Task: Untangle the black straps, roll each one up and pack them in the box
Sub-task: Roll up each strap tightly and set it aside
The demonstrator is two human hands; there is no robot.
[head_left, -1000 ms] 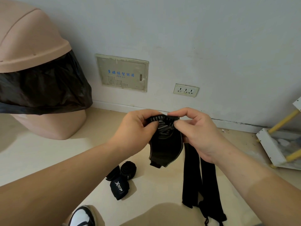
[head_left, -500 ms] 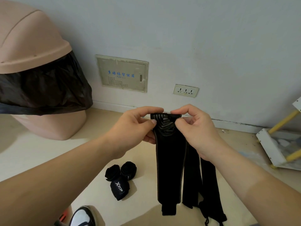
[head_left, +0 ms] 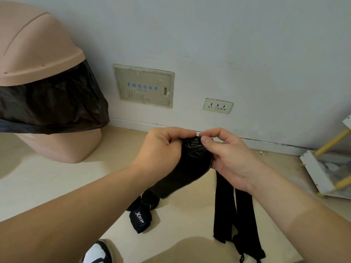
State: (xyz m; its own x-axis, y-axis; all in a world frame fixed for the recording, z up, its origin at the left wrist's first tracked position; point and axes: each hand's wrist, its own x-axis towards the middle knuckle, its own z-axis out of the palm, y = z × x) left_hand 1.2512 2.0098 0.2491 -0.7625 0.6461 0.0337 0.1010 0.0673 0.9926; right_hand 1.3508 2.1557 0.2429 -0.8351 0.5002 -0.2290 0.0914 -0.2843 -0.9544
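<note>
Left hand (head_left: 161, 149): pinches the top end of the black strap (head_left: 191, 166), fingers closed on it.
Right hand (head_left: 230, 158): grips the same end.
Loose straps (head_left: 235, 215): hang under the right hand.
Rolled straps (head_left: 144, 207): on the floor (head_left: 57, 179).

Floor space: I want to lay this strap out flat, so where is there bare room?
Bare floor lies between the trash bin and the rolled straps, and between those rolls and the loose straps. It is crowded right, beside the white rack.
</note>
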